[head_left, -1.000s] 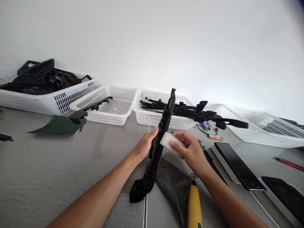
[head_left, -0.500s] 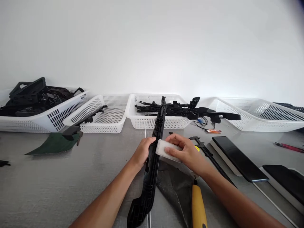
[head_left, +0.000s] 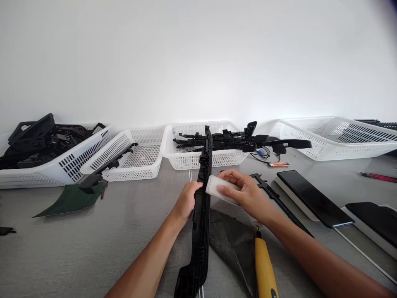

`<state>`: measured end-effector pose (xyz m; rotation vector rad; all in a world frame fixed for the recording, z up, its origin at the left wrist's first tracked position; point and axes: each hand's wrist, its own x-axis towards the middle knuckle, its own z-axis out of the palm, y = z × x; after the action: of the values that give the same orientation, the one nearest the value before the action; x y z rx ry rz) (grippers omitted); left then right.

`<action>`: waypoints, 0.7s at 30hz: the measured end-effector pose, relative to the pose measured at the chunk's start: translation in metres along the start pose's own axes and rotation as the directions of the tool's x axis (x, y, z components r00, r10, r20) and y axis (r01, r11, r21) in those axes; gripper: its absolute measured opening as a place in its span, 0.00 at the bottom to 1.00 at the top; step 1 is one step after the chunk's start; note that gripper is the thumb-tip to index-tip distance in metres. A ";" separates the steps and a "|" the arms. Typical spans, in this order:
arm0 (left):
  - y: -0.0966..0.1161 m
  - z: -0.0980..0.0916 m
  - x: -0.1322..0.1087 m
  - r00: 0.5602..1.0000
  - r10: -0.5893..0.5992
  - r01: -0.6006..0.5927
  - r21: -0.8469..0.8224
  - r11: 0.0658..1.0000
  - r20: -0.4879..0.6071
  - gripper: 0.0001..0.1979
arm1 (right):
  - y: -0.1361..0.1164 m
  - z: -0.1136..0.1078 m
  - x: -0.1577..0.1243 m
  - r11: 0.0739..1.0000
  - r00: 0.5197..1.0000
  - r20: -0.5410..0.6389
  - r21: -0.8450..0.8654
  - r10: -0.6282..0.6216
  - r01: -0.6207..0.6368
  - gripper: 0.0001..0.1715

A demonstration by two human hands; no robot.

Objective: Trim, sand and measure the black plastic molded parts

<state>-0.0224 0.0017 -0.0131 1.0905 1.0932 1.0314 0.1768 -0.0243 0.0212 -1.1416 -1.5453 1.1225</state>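
A long black plastic trim piece [head_left: 203, 215], ribbed along its face, stands lengthwise in front of me. My left hand [head_left: 187, 199] is closed around its middle from the left, thumb on the ribbed side. Between the thumb and fingers of my right hand [head_left: 243, 191] is a white rectangular block [head_left: 221, 190]. The block's left end is against or very close to the trim's right edge; I cannot tell if it presses. Below the right hand lie a dark grey cloth-like sheet [head_left: 232, 244] and a yellow-handled tool [head_left: 264, 265] with a thin metal tip.
White baskets line the wall: one heaped with black parts [head_left: 46, 142], one holding a single strip [head_left: 145, 174], one of long trims [head_left: 182, 163], another at right [head_left: 328, 153]. Black calipers [head_left: 281, 203], a phone [head_left: 313, 198] and a green sheet [head_left: 71, 200] lie on the grey table.
The view has shifted and tilted slightly. The trim piece now stands more upright, its upper end further left. Both hands keep their hold, and the white block stays beside the trim.
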 end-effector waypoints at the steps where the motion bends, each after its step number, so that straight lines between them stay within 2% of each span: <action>1: 0.002 0.001 -0.001 1.000 0.020 -0.019 0.022 1.000 -0.010 0.15 | 0.000 0.001 0.000 1.000 1.000 -0.010 0.019 0.003 -0.003 0.19; 6: 0.013 0.005 -0.009 0.995 0.095 -0.096 0.158 0.983 0.017 0.12 | 0.002 0.006 -0.001 0.997 0.999 0.049 0.080 -0.023 0.019 0.19; 9: 0.015 0.005 -0.011 0.997 0.070 -0.064 0.235 0.970 -0.018 0.15 | 0.003 0.004 0.001 0.999 0.999 0.044 0.052 -0.005 0.003 0.18; 11: 0.014 0.005 -0.011 0.998 0.046 -0.035 0.243 0.969 -0.040 0.16 | 0.002 0.002 0.001 0.999 0.999 0.038 0.041 0.000 -0.002 0.18; 16: 0.011 0.003 -0.009 0.995 0.094 -0.095 0.227 0.969 0.015 0.13 | 0.002 0.002 0.001 0.999 0.996 0.086 0.041 0.001 -0.005 0.18; 21: 0.005 0.000 -0.004 0.997 0.082 -0.080 0.167 0.983 -0.005 0.11 | 0.005 -0.002 0.004 0.998 0.998 -0.051 0.064 0.029 -0.026 0.20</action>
<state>-0.0231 -0.0015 -0.0079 1.2734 1.1690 1.0253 0.1789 -0.0191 0.0178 -1.1433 -1.4483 1.1439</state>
